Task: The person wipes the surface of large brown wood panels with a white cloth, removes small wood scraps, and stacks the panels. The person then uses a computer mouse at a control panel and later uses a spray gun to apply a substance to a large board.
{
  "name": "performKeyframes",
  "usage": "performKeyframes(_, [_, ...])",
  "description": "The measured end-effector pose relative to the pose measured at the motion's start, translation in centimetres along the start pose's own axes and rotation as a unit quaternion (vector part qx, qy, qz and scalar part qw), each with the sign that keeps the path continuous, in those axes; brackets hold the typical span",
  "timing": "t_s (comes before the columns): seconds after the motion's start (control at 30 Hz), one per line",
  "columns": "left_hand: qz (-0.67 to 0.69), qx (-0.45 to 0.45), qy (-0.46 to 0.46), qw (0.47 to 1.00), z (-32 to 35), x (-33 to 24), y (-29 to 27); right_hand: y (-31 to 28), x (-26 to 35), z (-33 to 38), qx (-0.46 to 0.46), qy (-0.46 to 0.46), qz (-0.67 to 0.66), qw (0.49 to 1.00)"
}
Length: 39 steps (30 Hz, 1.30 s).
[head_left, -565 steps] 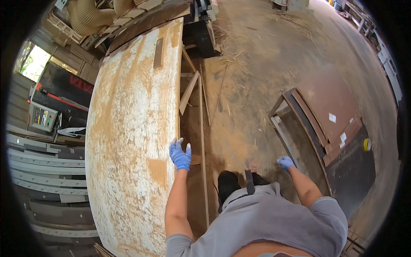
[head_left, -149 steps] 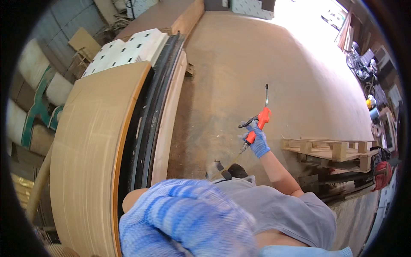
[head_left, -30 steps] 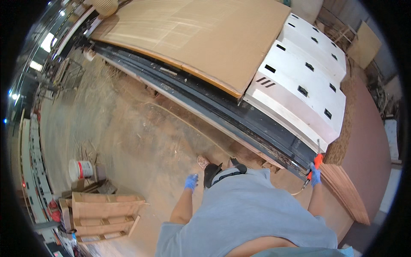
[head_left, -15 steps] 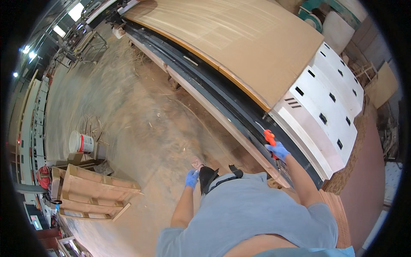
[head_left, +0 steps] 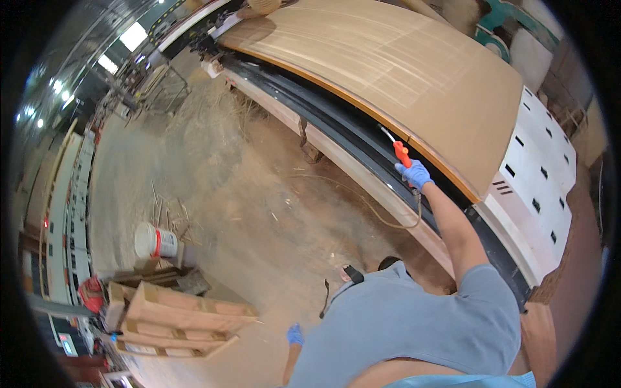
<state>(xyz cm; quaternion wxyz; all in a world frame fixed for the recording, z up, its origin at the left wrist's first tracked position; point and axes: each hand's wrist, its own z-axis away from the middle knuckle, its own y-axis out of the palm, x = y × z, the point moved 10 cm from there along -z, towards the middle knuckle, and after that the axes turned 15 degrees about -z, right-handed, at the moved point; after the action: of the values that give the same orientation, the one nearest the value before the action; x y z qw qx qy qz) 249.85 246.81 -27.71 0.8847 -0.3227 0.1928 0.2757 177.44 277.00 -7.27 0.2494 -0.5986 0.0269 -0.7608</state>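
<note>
My right hand (head_left: 414,174), in a blue glove, is closed round the orange handle of an air blow gun (head_left: 402,154). Its thin metal nozzle points away from me, over the dark rail (head_left: 349,137) along the near side of a machine bed. A thin hose (head_left: 381,220) hangs from the gun and loops over the pale beam toward the floor. Beyond the nozzle lies a large tan board (head_left: 414,77) with pale streaks of dust. My left hand (head_left: 295,334), also gloved in blue, hangs low at my side over the floor; it appears small, loosely open and without any object.
A white machine cover (head_left: 537,174) with black slots stands at the right end of the board. On the left are a white bucket (head_left: 155,241) and a wooden crate (head_left: 187,310). Scraps and dust litter the floor (head_left: 220,174). Another long machine (head_left: 68,220) runs along the far left.
My right hand has carried the blow gun farther along the rail, away from the white cover. My left hand has dropped back nearer my body. The view has shifted, and the hose now shows.
</note>
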Motion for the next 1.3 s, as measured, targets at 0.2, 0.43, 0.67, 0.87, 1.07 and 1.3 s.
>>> performKeyframes(0.2, [0.039, 0.017, -0.044, 0.998, -7.0, -3.8, -1.3, -4.3, -2.1, -3.8, -0.18, 0.048, -0.144, 0.972])
performKeyframes(0.43, [0.115, -0.005, -0.014, 0.993, -16.2, -16.8, 1.7, -12.5, -8.2, -11.7, -0.369, 0.112, -0.249, 0.888])
performKeyframes(0.67, [0.082, 0.087, 0.018, 0.993, -26.5, -31.3, 2.9, -7.7, 5.8, -26.8, -0.327, 0.101, -0.149, 0.928])
performKeyframes(0.87, [0.163, -0.007, 0.088, 0.983, -34.0, -36.9, 2.1, 4.6, 18.7, -42.0, -0.21, 0.067, -0.05, 0.974])
performKeyframes(1.07, [0.056, 0.057, 0.026, 0.996, -37.9, -44.8, -0.1, 3.7, 24.7, -47.4, -0.31, 0.059, -0.087, 0.945])
performKeyframes(1.3, [0.011, 0.047, 0.014, 0.999, -48.1, -50.8, -7.3, -0.9, 22.9, -44.0, -0.466, 0.141, -0.098, 0.868])
